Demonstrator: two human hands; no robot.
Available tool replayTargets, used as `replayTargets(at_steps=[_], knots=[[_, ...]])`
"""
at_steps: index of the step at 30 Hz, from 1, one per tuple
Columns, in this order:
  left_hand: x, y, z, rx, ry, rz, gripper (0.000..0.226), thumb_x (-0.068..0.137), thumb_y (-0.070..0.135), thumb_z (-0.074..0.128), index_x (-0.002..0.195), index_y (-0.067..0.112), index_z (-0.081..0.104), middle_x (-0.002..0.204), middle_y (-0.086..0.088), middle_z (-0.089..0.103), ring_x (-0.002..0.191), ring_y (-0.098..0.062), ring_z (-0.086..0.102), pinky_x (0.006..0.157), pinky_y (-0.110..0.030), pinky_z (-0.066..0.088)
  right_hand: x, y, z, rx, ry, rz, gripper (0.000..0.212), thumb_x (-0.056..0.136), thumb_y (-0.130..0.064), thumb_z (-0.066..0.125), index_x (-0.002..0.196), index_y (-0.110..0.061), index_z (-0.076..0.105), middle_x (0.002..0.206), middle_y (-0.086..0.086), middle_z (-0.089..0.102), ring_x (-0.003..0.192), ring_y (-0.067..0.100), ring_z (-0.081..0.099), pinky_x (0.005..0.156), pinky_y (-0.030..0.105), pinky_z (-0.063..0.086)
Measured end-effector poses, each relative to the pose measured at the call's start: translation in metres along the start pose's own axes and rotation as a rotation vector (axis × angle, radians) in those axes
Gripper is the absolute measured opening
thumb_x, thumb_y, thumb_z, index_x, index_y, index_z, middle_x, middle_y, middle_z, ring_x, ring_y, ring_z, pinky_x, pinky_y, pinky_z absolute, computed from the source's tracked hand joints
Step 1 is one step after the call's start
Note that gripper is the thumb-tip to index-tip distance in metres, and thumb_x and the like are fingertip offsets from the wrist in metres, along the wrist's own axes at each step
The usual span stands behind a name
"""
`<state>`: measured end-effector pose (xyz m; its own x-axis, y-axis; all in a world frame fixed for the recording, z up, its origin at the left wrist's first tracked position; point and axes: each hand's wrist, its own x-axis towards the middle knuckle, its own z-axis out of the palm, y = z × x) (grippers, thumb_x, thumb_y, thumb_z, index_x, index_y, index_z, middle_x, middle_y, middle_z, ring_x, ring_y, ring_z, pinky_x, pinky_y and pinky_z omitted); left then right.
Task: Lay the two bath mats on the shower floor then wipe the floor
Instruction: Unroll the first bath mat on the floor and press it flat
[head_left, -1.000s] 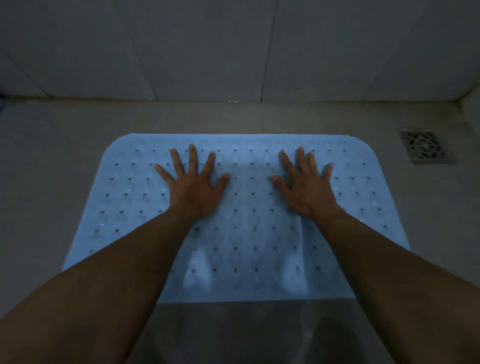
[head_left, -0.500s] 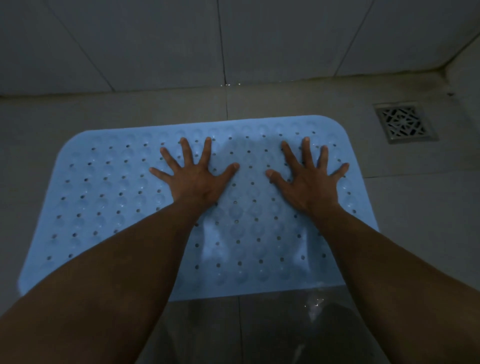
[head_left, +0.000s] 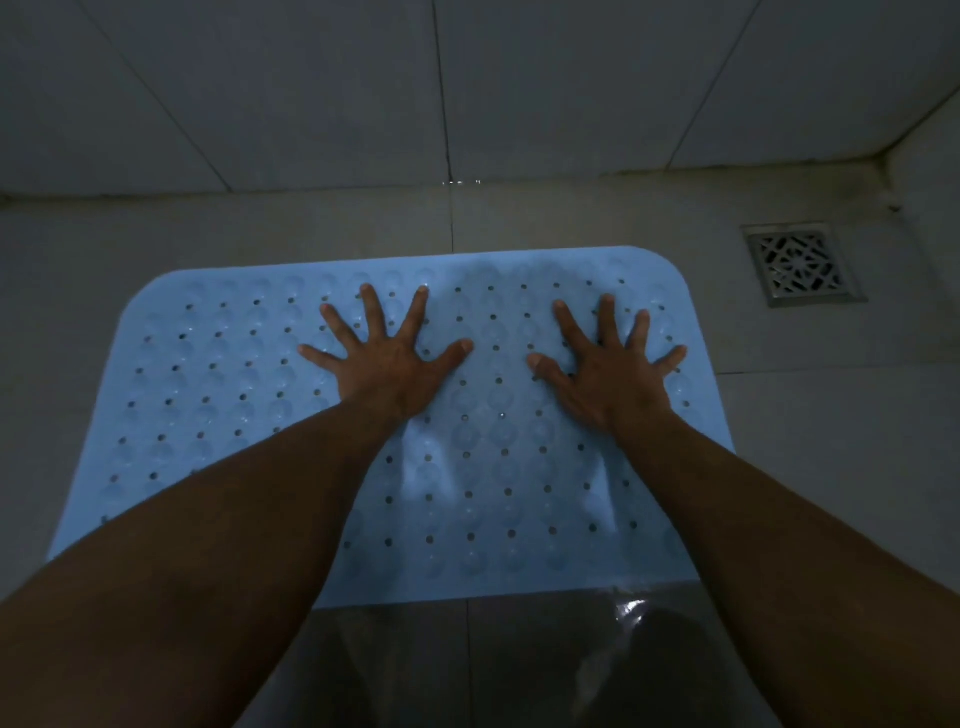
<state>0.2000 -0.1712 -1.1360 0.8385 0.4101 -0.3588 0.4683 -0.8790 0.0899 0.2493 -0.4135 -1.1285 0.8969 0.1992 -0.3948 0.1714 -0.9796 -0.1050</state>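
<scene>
While the blue bath mat lies flat on the shower floor, your left hand presses on its middle with fingers splayed, your right hand does likewise near its right edge, and the drain grate sits apart beyond.

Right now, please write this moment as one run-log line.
left hand: flat on blue mat | right hand: flat on mat | drain: uncovered | wiping: not started
</scene>
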Motion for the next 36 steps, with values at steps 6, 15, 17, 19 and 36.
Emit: replayTargets(at_steps=[6,15,17,19,36], knots=[[0.001,-0.002,-0.01,-0.071,-0.096,0.009,0.093,0.064,0.1,0.012,0.145,0.062,-0.012,0.162,0.001,-0.027,0.143,-0.045,-0.029,0.102,-0.079,-0.013,-0.002,-0.004,-0.007,0.054,-0.091,0.065,0.082,0.079,-0.089,0.015,0.146,-0.056,-0.019,0.161,-0.001,-0.029,0.148,0.035,-0.021,0.106,0.078,-0.006],[-0.085,-0.13,0.015,-0.116,0.143,0.085,0.074,0.09,0.075,0.013,0.155,0.044,-0.004,0.166,-0.008,-0.008,0.151,-0.033,-0.012,0.117,-0.064,-0.006,-0.098,-0.126,0.05,0.005,0.161,-0.11,0.072,0.096,-0.068,0.015,0.157,-0.035,-0.003,0.165,0.008,-0.008,0.151,0.031,-0.01,0.111,0.071,-0.009],[-0.1,-0.166,0.021,-0.092,0.141,0.007,0.074,0.09,0.076,0.011,0.155,0.046,-0.005,0.166,-0.006,-0.01,0.15,-0.034,-0.015,0.115,-0.067,-0.008,-0.11,-0.165,0.062,0.008,0.15,-0.193,0.075,0.093,-0.071,0.016,0.157,-0.036,-0.001,0.166,0.008,-0.007,0.151,0.032,-0.008,0.11,0.07,-0.012],[-0.109,-0.195,0.024,-0.072,0.135,-0.039,0.072,0.09,0.077,0.013,0.154,0.048,-0.005,0.166,-0.004,-0.013,0.15,-0.035,-0.018,0.113,-0.069,-0.01,-0.12,-0.199,0.075,-0.005,0.127,-0.244,0.076,0.092,-0.073,0.016,0.157,-0.037,0.0,0.165,0.009,-0.007,0.151,0.032,-0.008,0.11,0.071,-0.012],[-0.106,-0.233,0.025,-0.075,0.149,-0.088,0.066,0.092,0.077,0.011,0.149,0.055,-0.012,0.165,0.003,-0.017,0.149,-0.035,-0.019,0.112,-0.07,-0.008,-0.12,-0.23,0.096,-0.045,0.153,-0.146,0.072,0.095,-0.07,0.006,0.154,-0.036,-0.016,0.164,0.009,-0.014,0.151,0.031,-0.011,0.112,0.07,-0.002]])
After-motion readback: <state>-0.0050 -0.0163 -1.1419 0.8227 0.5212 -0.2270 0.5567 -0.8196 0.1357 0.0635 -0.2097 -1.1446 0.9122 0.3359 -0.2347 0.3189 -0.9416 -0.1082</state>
